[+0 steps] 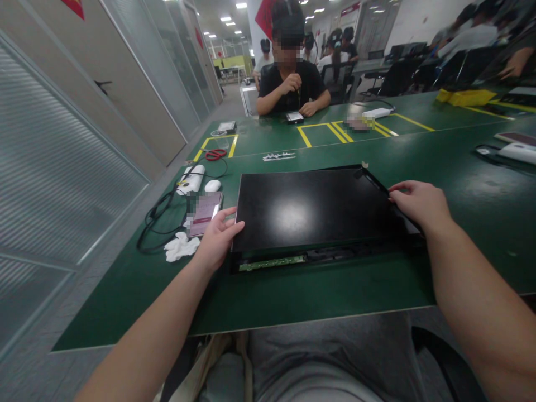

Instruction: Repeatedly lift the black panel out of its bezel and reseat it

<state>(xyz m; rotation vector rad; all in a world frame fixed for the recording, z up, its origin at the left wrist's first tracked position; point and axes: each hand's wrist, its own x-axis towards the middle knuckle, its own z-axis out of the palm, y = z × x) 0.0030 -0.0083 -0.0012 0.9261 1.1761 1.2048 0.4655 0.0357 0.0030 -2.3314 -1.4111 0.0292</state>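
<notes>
A black flat display panel (301, 209) lies over a shallow black frame (372, 181), slightly out of line with it. Along the near side, a green circuit board strip (272, 263) shows below the panel's edge. My left hand (220, 234) grips the panel's left edge, thumb on top and fingers at the side and under. On the opposite side, my right hand (421, 204) is closed at the right edge, thumb and fingers pinched where panel and frame meet. Whether those fingers hold the panel, the frame or both cannot be made out.
Left of the panel lie a phone (205, 213), crumpled white tissue (181, 247), a white mouse (213, 186), black cables (153, 223) and red-handled scissors (215, 154). Small white parts (278, 157) rest beyond the panel. A person (293, 84) works across the green table (314, 301).
</notes>
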